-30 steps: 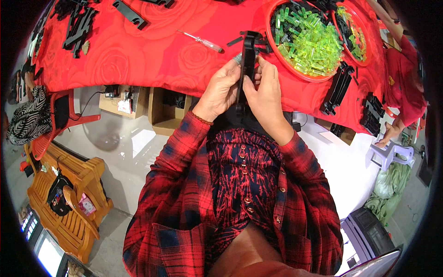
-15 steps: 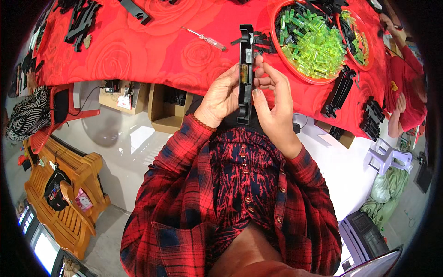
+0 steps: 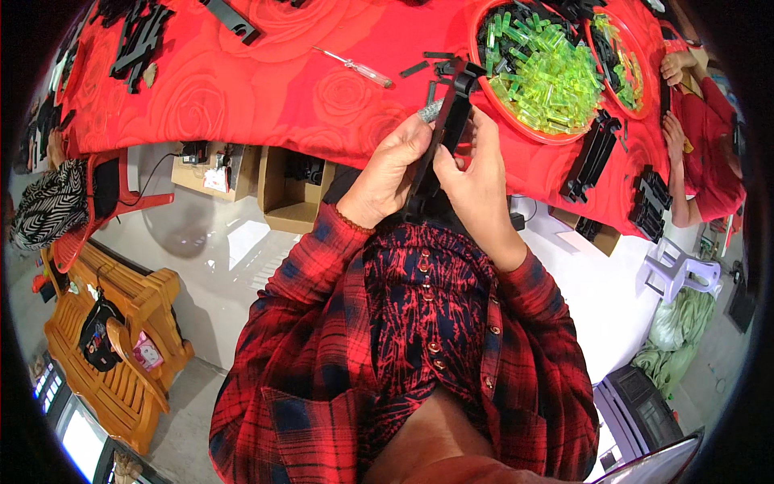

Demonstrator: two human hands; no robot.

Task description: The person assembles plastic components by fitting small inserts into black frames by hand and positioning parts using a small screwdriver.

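A long black plastic spirit level body [image 3: 443,137] is held tilted between my two hands above the table's near edge, its top end leaning right. My left hand [image 3: 393,165] grips it from the left, fingers curled behind it. My right hand [image 3: 476,177] clasps the right side, with the thumb on its face. Something silvery and rough [image 3: 431,111] shows beside my left thumb tip; I cannot tell what it is. Beyond the held body, several small black strips [image 3: 436,55] lie on the red cloth. A screwdriver [image 3: 359,69] with a clear handle lies to their left.
A red basin [image 3: 556,142] of green-yellow vials and black pieces stands at the right on the red tablecloth [image 3: 218,89], beside a smaller red basin [image 3: 645,118]. More black bodies [image 3: 591,160] lie near the right edge. Another person [image 3: 713,157] works at the far right.
The spirit level body has turned from upright, with its open side and vial showing, to tilted right with a plain dark side up. My right thumb has moved onto it.
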